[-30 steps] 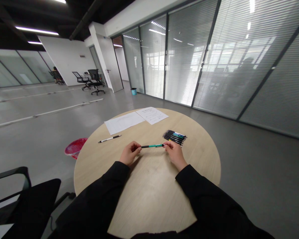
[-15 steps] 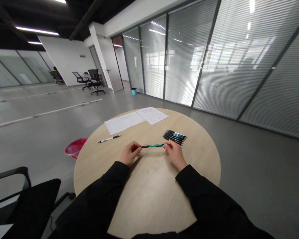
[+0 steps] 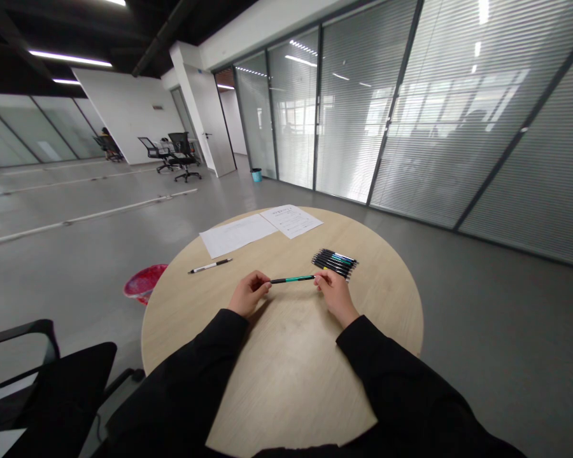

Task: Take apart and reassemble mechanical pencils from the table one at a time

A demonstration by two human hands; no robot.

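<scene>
A green and black pen [image 3: 293, 279] stretches sideways between my two hands over the round wooden table [image 3: 286, 375]. My left hand [image 3: 249, 293] pinches its dark left end, and the fingers of my right hand [image 3: 333, 294] are closed on its right end. Just beyond my right hand lies a row of several pens [image 3: 335, 261], mostly black with some green, partly hidden by that hand. A single white and black pen [image 3: 210, 266] rests apart, to the left of my left hand.
Two printed sheets, a left sheet [image 3: 239, 235] and a right sheet [image 3: 292, 221], lie at the table's far side. A red basket [image 3: 144, 284] stands on the floor to the left. Nearer, a black chair [image 3: 52, 394] is beside the table.
The pen has turned slightly about its length between my fingers; its clip shows differently. Both hands stay in the same place.
</scene>
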